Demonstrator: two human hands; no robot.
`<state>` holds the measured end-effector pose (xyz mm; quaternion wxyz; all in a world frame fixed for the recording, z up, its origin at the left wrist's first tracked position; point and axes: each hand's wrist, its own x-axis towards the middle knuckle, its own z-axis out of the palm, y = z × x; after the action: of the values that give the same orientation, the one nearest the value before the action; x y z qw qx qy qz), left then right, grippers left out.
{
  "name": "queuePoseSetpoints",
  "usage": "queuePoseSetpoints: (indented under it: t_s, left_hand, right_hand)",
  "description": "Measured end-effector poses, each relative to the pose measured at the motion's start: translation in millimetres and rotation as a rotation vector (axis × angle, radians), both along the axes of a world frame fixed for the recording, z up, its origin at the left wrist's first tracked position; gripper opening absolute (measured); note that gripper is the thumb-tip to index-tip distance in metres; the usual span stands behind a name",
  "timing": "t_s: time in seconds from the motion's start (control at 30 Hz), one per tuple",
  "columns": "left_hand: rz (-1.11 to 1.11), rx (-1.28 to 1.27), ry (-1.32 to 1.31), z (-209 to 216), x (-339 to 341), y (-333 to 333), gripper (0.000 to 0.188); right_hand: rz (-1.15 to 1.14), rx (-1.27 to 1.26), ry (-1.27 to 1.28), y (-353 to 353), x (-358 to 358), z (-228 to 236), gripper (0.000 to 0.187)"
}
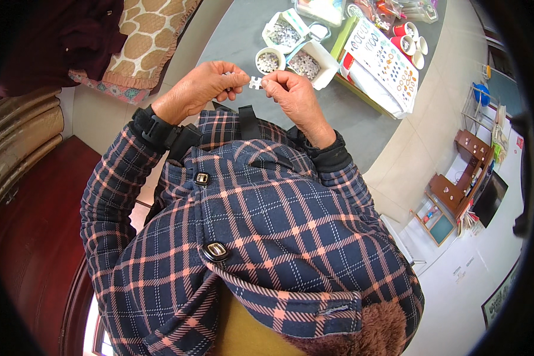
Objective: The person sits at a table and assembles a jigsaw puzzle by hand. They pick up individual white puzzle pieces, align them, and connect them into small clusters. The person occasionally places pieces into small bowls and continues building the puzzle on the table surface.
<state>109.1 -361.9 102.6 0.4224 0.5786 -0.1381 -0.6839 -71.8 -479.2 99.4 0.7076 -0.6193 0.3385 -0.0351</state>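
Note:
A small white jigsaw piece [255, 82] shows between my two hands over the near edge of the grey table. My right hand [293, 98] is closed, with thumb and finger pinching its right side. My left hand [206, 89] is also closed, its fingertips at the piece's left side. Bits of white show between the left fingers; I cannot make out how many pieces are there. Just beyond my hands stand a round white tub [267, 52] and a white carton [325, 64], both holding small light pieces. Behind them, another open carton [273, 25] holds more.
A printed sheet [381, 62] with coloured shapes lies on a green-edged box [368, 95] to the right. Several red-and-white paper cups [404, 44] lie beyond it. Bagged items and a clear plastic box [323, 9] crowd the table's far end. A patterned cushion [151, 38] is at left.

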Motion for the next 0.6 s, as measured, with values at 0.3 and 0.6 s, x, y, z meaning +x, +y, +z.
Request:
queuePoseSetpoints:
  t_s: [0.3, 0.6]
  left_hand:
    - [-0.062, -0.011, -0.042, 2.1, -1.7, -7.8, 0.023]
    - [-0.045, -0.038, -0.076, 2.2, -0.7, -9.7, 0.023]
  right_hand:
    - [0.22, 0.146, 0.068, -0.1, 3.6, 7.5, 0.017]
    - [-0.044, 0.322, 0.035, -1.8, 4.7, 4.9, 0.019]
